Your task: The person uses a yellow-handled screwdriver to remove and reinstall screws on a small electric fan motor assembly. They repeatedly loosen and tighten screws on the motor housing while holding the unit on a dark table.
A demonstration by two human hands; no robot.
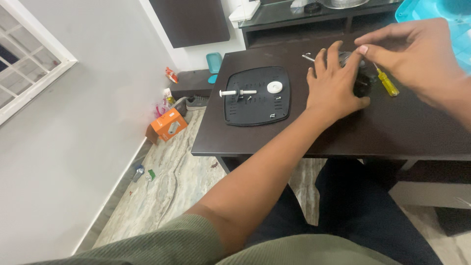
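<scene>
The left hand (pixel 336 83) presses flat on a small black part (pixel 362 84), steadying it on the table (pixel 343 132); the right hand (pixel 417 56) pinches something tiny above it, beside a yellow screwdriver (pixel 387 82).

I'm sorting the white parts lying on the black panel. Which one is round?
The white disc near the right side of the black panel; the other large white piece is a long thin rod lying left of it.

Orange box (pixel 167 125) on floor beside wall.
</scene>
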